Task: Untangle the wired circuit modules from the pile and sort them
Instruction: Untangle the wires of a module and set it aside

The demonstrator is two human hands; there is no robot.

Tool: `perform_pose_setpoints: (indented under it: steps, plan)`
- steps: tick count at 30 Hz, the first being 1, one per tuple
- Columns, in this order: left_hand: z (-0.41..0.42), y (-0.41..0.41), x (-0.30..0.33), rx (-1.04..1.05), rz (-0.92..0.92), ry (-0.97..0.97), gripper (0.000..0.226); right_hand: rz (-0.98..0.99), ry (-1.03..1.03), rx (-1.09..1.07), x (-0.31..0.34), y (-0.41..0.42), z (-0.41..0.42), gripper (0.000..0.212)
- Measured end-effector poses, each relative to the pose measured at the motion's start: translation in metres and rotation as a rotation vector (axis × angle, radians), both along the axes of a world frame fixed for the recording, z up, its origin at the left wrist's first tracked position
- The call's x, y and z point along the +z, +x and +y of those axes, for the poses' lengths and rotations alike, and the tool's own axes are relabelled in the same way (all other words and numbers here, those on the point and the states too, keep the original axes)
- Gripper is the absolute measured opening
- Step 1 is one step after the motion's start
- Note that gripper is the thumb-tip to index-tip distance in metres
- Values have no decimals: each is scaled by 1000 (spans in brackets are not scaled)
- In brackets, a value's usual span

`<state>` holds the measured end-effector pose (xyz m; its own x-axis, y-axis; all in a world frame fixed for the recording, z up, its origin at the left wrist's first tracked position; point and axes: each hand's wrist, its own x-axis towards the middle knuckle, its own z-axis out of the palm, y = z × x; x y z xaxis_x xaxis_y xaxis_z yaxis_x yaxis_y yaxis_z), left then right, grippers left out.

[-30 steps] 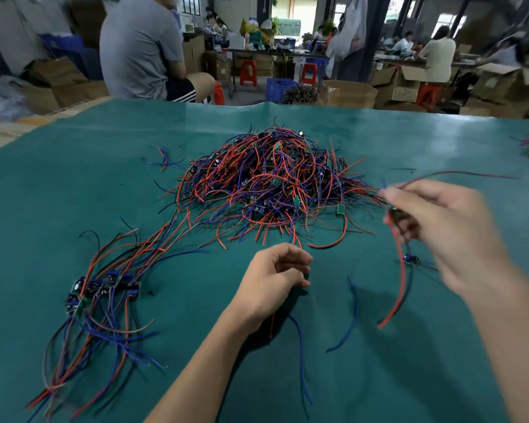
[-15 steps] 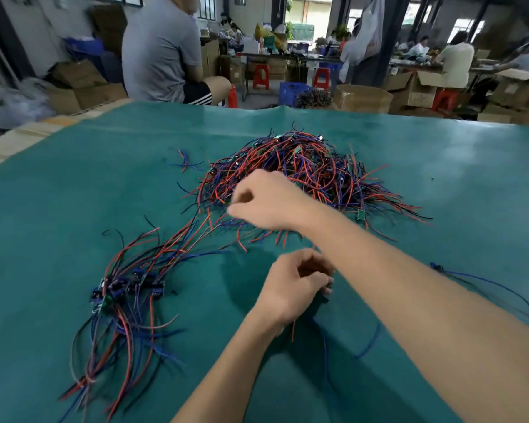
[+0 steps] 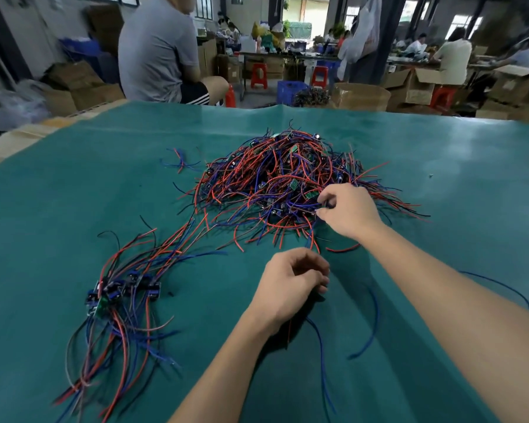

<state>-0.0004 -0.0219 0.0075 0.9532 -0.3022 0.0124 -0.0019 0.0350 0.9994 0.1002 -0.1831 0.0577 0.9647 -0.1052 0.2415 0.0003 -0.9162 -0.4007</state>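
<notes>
A tangled pile of red, blue and black wired circuit modules (image 3: 287,184) lies in the middle of the green table mat (image 3: 58,193). To the near left, a sorted row of modules (image 3: 121,293) lies side by side with wires trailing toward me. My right hand (image 3: 345,210) reaches into the pile's near right edge and pinches a wire there between thumb and fingers. My left hand (image 3: 290,285) rests on the mat below the pile, fingers curled around wires that run out beneath it, red and blue strands showing.
Loose blue wires (image 3: 368,325) lie on the mat near my arms, another at the far right (image 3: 501,286). A few stray wires (image 3: 179,160) sit left of the pile. A seated person (image 3: 159,50), cardboard boxes (image 3: 361,96) and red stools stand beyond the table's far edge.
My right hand swung from the right side, dropped the module it held, crossed over the pile, and now pinches a wire at the pile's near right edge. The left hand stayed in place.
</notes>
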Motion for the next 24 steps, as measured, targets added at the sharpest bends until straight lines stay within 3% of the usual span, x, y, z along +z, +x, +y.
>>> perform_pose_setpoints:
  steps: [6, 10, 13, 15, 17, 19, 24]
  plan:
    - [1, 0, -1, -15, 36, -56, 27, -199, 390, -143, 20, -34, -19, 18]
    - [1, 1, -2, -33, 49, -96, 28, -320, 1108, -48, 35, -79, -30, 23]
    - [-1, 1, -1, -2, 60, -148, 30, -264, 1714, 48, 28, -114, -33, 21]
    - [-3, 0, 1, 17, 52, -168, 26, -145, 1945, 101, 18, -127, -28, 17]
    - [-2, 0, 3, 3, 53, -159, 24, 29, 1938, 157, 6, -128, -12, 24]
    - [-1, 0, 5, -38, 83, -167, 33, 105, 1755, 156, -7, -125, 7, 26]
    - [3, -3, 7, -117, 11, -100, 22, 45, 1476, 123, -30, -125, 30, 29]
